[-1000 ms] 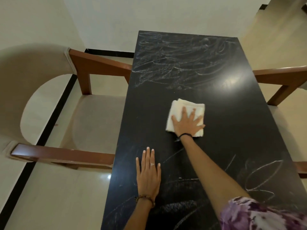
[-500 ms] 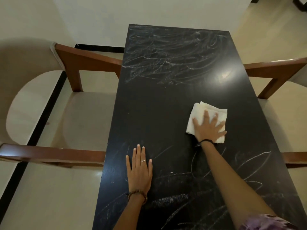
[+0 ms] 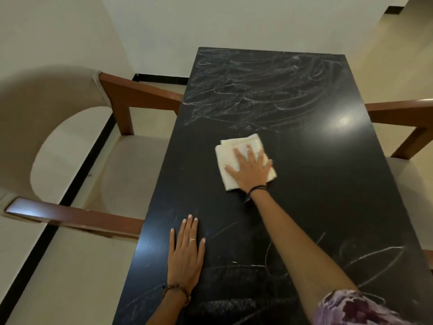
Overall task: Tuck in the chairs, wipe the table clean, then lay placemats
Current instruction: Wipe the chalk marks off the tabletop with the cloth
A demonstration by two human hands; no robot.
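White folded cloth (image 3: 236,158) lies flat on the black tabletop (image 3: 316,184) under the right hand (image 3: 251,171), whose spread fingers press it down with the palm rather than closing around it; the far corners of the cloth stick out beyond the fingertips. With nothing pinching the folds, a fast stroke could probably let the layers slide apart or bunch, leaving streaks. Beyond the cloth, dense chalk scribbles (image 3: 257,90) cover the far end, and nearer the body more chalk lines (image 3: 375,256) remain, so patches could be missed. The left hand (image 3: 186,256) rests open and flat, bracing near the table's left edge, where it may smear chalk. The left armchair (image 3: 70,148) and right armchair (image 3: 403,113) sit tucked alongside.
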